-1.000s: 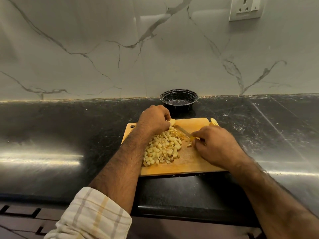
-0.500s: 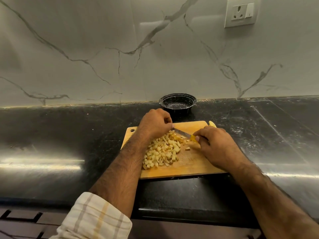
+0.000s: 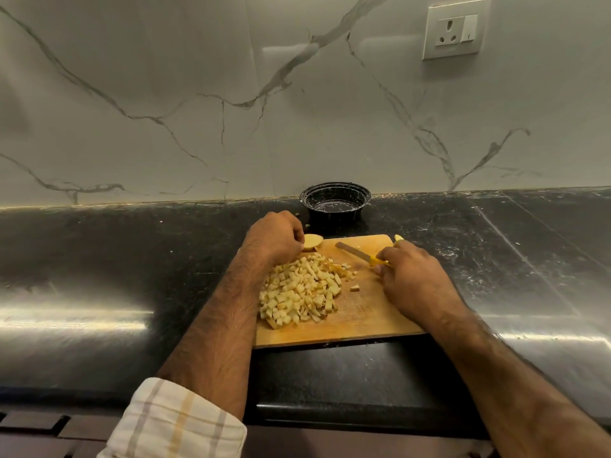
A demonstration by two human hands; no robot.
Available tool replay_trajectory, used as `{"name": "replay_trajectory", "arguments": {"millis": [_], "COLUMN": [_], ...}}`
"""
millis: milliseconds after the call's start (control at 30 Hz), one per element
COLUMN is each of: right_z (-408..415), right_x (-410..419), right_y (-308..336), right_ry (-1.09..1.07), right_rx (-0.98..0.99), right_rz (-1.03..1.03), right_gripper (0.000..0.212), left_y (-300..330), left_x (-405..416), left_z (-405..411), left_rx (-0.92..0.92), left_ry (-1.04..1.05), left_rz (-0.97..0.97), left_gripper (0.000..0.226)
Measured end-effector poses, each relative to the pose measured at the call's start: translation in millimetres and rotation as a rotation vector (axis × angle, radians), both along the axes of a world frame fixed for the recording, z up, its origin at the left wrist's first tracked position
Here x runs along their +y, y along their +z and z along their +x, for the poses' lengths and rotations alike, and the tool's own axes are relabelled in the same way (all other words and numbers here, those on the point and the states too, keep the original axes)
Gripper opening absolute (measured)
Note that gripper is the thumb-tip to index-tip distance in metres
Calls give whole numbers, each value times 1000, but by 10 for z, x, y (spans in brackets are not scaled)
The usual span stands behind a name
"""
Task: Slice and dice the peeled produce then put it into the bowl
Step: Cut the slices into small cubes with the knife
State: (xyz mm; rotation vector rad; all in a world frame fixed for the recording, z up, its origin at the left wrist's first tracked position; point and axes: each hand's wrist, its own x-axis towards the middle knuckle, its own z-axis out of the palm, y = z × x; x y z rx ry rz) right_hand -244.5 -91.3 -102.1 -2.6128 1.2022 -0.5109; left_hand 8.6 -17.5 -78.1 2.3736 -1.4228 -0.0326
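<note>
Dicing nearly done: beyond the diced pile [image 3: 302,290], left hand [image 3: 274,238] pinches the last uncut piece [image 3: 312,241]; right hand [image 3: 408,276] grips the knife [image 3: 355,252], which must next slice it.

Home kitchen: black stone counter [image 3: 99,259], marble backsplash [image 3: 165,94], cutting board [image 3: 363,322].

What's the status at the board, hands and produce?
Left hand holds uncut piece. Right hand grips knife. Diced pile on board; bowl empty. Nothing blocking.

Left hand [image 3: 274,238] pinches produce piece [image 3: 312,241], far board [image 3: 363,312] edge; right hand [image 3: 410,279] grips knife [image 3: 355,253]; diced pile [image 3: 301,292] between.
</note>
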Motion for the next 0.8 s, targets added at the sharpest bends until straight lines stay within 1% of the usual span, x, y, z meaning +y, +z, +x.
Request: {"name": "replay_trajectory", "arguments": {"millis": [233,300,367,400,467,533,600,667,800], "right_z": [136,129,86,51,-36,-102,-114,-95,-51], "right_x": [113,108,89,71,30,7,28,81,170], "right_y": [94,87,69,59,35,31,33,29,46], "right_ry": [155,201,202,173,53,-89,-158,-127,83], "right_rx": [41,68,38,-7,-78,-54,27,78,90], "right_rz": [-26,-21,-34,-56,-125,-152,-142,-148,-126], "right_gripper": [37,39,36,34,28,28,28,25,28], "left_y": [-5,6,11,14,13,9,13,13,15], "left_x": [-18,-13,-11,-10,-14,-28,-38,-43,-31], "left_z": [8,6,7,2,-11,-37,-80,-106,-115], "left_rx": [-32,-39,-40,-39,-42,-37,-21,-17,-19], "left_ry": [16,5,-5,-9,-20,-38,-57,-65,-72], "left_rz": [-14,-28,-48,-57,-78,-98,-102,-101,-74], "left_gripper": [12,10,5,3,9,13,17,19,21]}}
